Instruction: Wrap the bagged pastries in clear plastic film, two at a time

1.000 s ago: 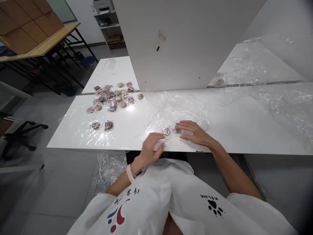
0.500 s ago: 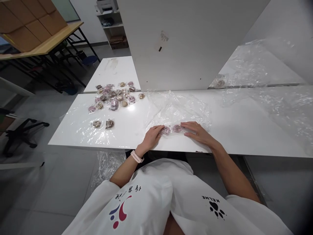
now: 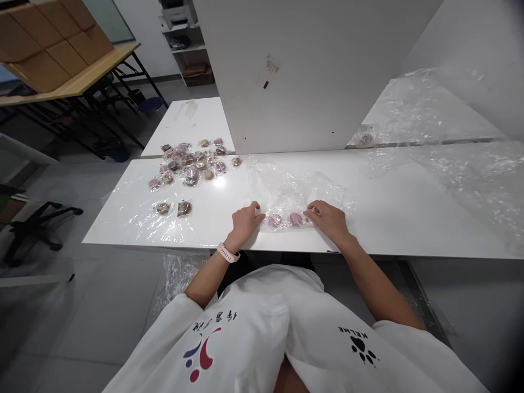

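Two pink round sweets in clear wrappers, the left one [image 3: 275, 220] and the right one [image 3: 295, 219], lie side by side at the near edge of a clear plastic sheet [image 3: 278, 188]. My left hand [image 3: 246, 222] is just left of them, its thumb and forefinger closed on the sheet's left edge. On the other side, my right hand [image 3: 329, 219] pinches the plastic close to the right sweet. Whether the sweets lie under or on top of the film is hard to tell.
Many wrapped sweets, pink, brown and tan, form a pile [image 3: 192, 164] at the left of the white table [image 3: 393, 218]. Two brown ones [image 3: 173, 208] lie nearer. A white upright panel [image 3: 303, 76] stands behind. More clear plastic [image 3: 483, 180] spreads over the right side.
Both hands have gone from lying flat beside the sweets to pinching the plastic. My left hand has shifted left, and the sheet's far part has bunched up.
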The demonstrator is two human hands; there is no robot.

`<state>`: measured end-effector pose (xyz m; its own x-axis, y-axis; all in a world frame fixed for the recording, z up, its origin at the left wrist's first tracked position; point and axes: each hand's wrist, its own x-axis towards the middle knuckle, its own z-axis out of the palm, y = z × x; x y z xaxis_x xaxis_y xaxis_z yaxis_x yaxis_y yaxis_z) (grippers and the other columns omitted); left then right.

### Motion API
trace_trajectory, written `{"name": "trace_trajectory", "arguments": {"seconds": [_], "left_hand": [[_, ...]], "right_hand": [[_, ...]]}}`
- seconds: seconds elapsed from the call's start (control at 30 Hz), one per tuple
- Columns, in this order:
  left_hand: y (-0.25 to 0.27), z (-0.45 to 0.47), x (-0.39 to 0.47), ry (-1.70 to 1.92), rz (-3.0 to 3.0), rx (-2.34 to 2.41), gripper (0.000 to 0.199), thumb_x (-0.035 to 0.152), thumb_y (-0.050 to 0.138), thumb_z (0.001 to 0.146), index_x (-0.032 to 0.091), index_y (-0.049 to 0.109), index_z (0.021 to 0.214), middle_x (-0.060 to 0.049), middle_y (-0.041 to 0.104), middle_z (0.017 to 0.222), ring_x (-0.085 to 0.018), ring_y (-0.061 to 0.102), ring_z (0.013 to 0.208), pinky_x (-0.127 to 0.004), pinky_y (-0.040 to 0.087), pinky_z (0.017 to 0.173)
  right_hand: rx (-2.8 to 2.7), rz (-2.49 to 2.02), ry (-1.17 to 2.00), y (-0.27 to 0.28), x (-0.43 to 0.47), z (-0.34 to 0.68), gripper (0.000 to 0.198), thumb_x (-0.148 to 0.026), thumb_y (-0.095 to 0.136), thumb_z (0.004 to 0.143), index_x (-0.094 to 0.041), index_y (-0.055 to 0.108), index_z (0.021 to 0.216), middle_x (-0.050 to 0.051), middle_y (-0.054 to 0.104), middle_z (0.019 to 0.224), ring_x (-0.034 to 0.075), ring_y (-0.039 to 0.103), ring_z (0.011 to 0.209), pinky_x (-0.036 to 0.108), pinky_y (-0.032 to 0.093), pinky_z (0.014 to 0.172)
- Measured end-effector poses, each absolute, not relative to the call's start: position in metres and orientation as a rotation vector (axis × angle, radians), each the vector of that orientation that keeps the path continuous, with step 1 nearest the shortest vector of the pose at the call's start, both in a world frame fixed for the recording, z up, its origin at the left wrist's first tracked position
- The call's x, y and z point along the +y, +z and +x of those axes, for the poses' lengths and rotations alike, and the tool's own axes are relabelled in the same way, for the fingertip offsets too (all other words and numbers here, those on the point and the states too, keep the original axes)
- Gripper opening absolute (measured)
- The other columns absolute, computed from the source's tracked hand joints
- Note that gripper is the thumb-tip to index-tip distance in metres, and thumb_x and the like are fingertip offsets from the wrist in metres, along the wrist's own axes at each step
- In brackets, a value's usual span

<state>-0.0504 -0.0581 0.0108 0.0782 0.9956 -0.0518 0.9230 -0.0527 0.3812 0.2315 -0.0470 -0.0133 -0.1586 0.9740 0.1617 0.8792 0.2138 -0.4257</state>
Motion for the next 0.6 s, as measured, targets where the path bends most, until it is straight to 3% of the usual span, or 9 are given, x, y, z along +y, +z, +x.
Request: {"name": "trace_trajectory", "arguments": {"seconds": [0.13, 0.27, 0.33, 0.43, 0.6], "left_hand": [[0.01, -0.052, -0.079, 0.548, 2.497, 1.575, 0.03, 0.023, 0.058, 0.092, 0.02, 0.058, 0.122, -0.011, 0.065, 0.126, -0.027, 0.057, 0.118, -0.041, 0.043, 0.096], [-0.002, -0.053, -0.087, 0.519, 2.58, 1.244, 0.037, 0.021, 0.059, 0.091, 0.02, 0.054, 0.129, -0.01, 0.059, 0.138, -0.025, 0.053, 0.129, -0.042, 0.041, 0.105], [-0.007, -0.053, -0.083, 0.506, 2.517, 1.306, 0.032, 0.019, 0.055, 0.094, 0.021, 0.055, 0.126, -0.009, 0.063, 0.133, -0.024, 0.057, 0.124, -0.04, 0.043, 0.101], [-0.007, -0.052, -0.071, 0.467, 2.413, 1.451, 0.019, 0.024, 0.049, 0.099, 0.022, 0.062, 0.114, -0.007, 0.073, 0.111, -0.023, 0.065, 0.106, -0.036, 0.046, 0.089], [0.007, -0.043, -0.041, 0.327, 2.203, 1.746, 0.027, 0.035, 0.041, 0.103, 0.022, 0.064, 0.101, -0.004, 0.07, 0.077, -0.02, 0.064, 0.07, -0.029, 0.04, 0.064]], "right_hand": [[-2.279, -1.358, 0.161, -0.01, -0.063, 0.238, 0.03, -0.043, 0.054, 0.095, -0.024, 0.07, 0.112, 0.009, 0.068, 0.123, 0.028, 0.059, 0.115, 0.043, 0.042, 0.095], [-2.449, -1.173, 0.323, -0.021, -0.073, 0.244, 0.045, -0.046, 0.052, 0.097, -0.029, 0.056, 0.139, 0.006, 0.059, 0.142, 0.027, 0.051, 0.132, 0.047, 0.037, 0.108], [-2.391, -1.185, 0.331, -0.028, -0.072, 0.243, 0.04, -0.04, 0.044, 0.1, -0.028, 0.06, 0.135, 0.006, 0.064, 0.136, 0.025, 0.055, 0.129, 0.046, 0.037, 0.108], [-2.26, -1.233, 0.304, -0.032, -0.064, 0.24, 0.037, -0.037, 0.038, 0.103, -0.024, 0.07, 0.114, 0.006, 0.074, 0.115, 0.022, 0.066, 0.111, 0.042, 0.041, 0.103], [-2.186, -1.634, 0.295, -0.021, -0.041, 0.231, 0.039, -0.042, 0.041, 0.101, -0.022, 0.072, 0.088, 0.003, 0.072, 0.074, 0.021, 0.063, 0.072, 0.035, 0.043, 0.072]]}}
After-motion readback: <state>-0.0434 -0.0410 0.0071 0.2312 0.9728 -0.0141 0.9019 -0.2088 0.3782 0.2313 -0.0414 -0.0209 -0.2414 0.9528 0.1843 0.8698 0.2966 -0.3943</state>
